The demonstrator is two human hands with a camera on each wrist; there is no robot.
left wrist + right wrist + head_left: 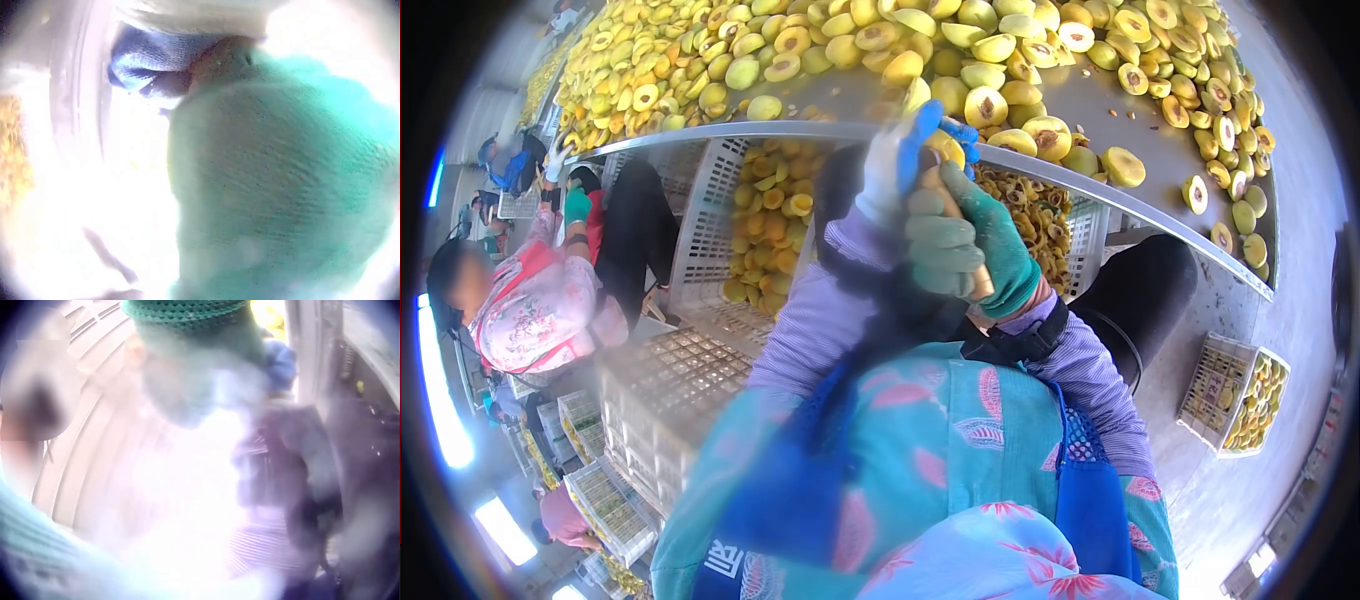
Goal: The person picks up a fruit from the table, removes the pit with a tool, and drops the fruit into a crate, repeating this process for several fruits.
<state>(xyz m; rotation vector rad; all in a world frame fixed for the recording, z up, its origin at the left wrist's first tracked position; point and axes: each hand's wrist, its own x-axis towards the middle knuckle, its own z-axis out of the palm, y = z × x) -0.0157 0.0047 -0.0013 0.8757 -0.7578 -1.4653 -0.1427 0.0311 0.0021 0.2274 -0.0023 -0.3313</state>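
Observation:
Close to the table's near edge my hands meet, seen in the head view. On my left hand (897, 160) is a white glove with blue-coated fingers, curled round a yellow-brown piece of fruit (946, 147). My green-gloved right hand (975, 245) grips a pale wooden-handled tool (981, 284), its upper end against the fruit; the working tip is hidden. Up close in the left wrist view, the green glove (269, 175) fills the middle, with blue fingertips (153, 59) above it. Glare washes out much of the right wrist view, where green knit (194, 319) shows at the top.
Halved yellow fruit (840, 50) covers much of the metal table (850, 95). Below its edge stand a crate of fruit (775, 220) and a container of brown scraps (1030, 215). Another fruit crate (1235, 395) stands on the floor at right. A person (540, 310) works at left.

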